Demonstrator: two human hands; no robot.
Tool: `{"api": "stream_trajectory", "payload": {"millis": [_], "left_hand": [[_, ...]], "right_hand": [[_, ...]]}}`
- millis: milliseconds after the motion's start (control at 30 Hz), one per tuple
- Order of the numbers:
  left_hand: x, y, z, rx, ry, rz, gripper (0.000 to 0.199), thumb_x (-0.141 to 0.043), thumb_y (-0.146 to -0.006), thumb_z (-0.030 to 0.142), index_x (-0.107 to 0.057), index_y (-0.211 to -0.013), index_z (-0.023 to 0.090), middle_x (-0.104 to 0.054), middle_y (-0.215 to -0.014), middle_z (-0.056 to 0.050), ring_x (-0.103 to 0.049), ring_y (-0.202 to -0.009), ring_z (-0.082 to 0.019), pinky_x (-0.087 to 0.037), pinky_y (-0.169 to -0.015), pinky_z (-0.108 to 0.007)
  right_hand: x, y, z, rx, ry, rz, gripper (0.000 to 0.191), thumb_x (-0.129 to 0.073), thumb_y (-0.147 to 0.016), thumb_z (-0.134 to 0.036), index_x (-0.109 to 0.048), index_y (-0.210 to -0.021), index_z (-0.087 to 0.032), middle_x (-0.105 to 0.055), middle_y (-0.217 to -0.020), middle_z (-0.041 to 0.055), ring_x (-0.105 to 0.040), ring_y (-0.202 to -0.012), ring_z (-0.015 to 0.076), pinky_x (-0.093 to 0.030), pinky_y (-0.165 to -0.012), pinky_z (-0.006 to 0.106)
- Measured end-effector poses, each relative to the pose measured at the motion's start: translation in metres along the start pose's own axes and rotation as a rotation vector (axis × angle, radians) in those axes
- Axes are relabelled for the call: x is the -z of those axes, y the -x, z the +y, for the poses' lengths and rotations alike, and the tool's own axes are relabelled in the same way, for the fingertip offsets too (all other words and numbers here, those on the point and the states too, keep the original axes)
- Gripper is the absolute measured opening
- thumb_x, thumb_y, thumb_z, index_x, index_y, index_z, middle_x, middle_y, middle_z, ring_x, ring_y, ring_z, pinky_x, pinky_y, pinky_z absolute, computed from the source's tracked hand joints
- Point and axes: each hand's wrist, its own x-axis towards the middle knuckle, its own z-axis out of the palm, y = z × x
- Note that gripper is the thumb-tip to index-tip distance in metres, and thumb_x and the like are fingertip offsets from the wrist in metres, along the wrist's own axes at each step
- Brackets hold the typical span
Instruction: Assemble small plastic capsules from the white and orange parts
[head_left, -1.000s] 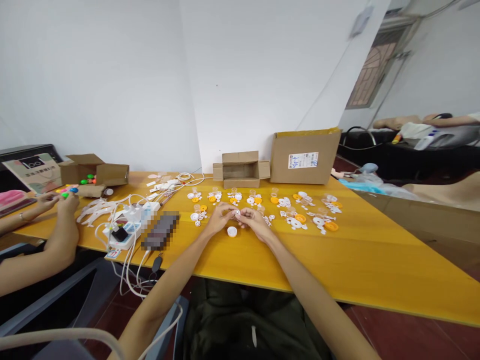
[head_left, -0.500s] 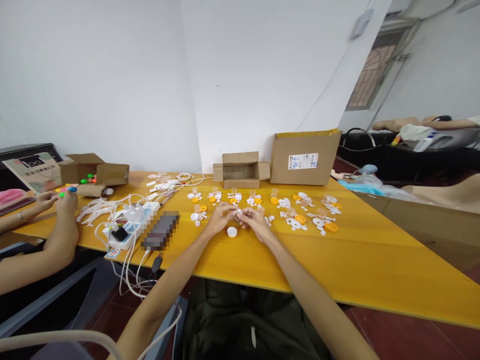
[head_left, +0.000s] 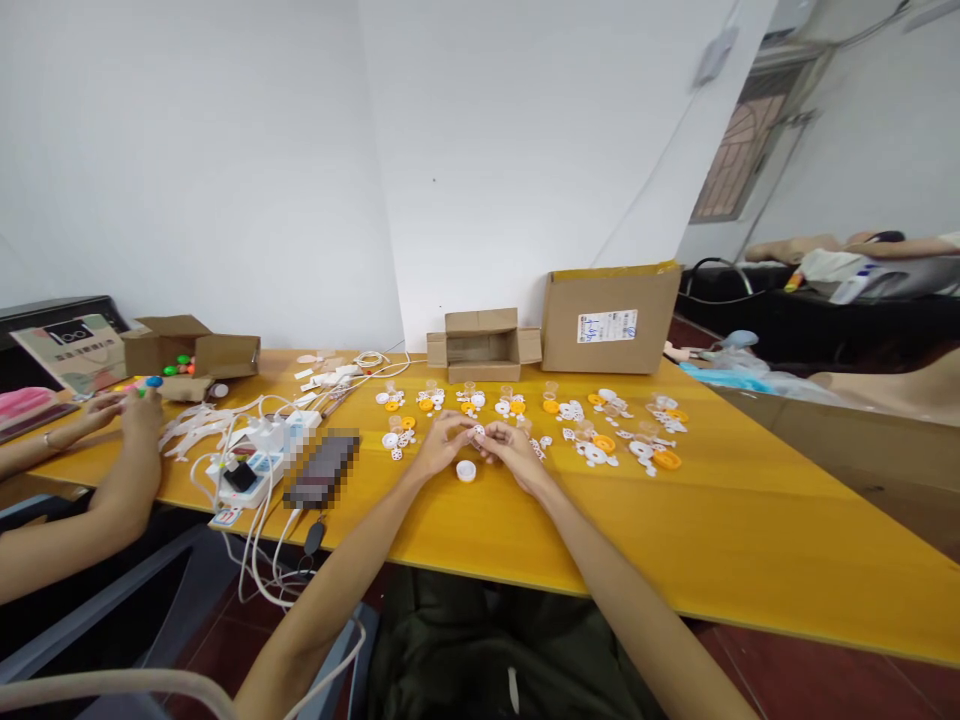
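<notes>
Both forearms were bare and reached forward from the bottom edge of the view, converging toward the middle. The left arm rose from the lower left, the right arm from the lower right, each fairly straight with the wrist held low. The left hand (head_left: 441, 444) and the right hand (head_left: 512, 447) met fingertip to fingertip, knuckles turned up and outward, palms facing each other. The fingers (head_left: 459, 428) of the left hand were curled inward, thumb and forefinger drawn together in a pinch. The right hand's fingers were bent the same way, closed at the tips against those of the left. How tightly either pinch was closed could not be made out.
</notes>
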Motion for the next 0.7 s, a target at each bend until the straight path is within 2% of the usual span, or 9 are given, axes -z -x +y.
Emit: {"api": "stream_trajectory", "payload": {"millis": [300, 700], "left_hand": [[0.0009, 0.0010, 0.0026, -0.001, -0.035, 0.005, 0.012, -0.070, -0.088, 0.032, -0.080, -0.090, 0.025, -0.075, -0.093, -0.005, -0.064, -0.098, -0.023, -0.049, -0.099, -0.040], [0.0006, 0.0015, 0.0079, 0.018, -0.039, 0.002, 0.009, -0.071, -0.087, 0.029, -0.079, -0.089, 0.025, -0.075, -0.092, -0.004, -0.064, -0.098, -0.023, -0.048, -0.098, -0.039]], "right_hand": [[0.0015, 0.0005, 0.0001, 0.026, 0.050, -0.038, 0.048, -0.089, -0.056, -0.060, -0.062, -0.070, -0.022, -0.066, -0.069, -0.0001, -0.061, -0.060, 0.0151, -0.050, -0.054, 0.028], [0.0024, 0.0002, 0.0012, 0.022, 0.052, -0.044, 0.047, -0.089, -0.057, -0.058, -0.062, -0.071, -0.022, -0.066, -0.070, -0.0001, -0.061, -0.061, 0.0154, -0.050, -0.056, 0.028]]}}
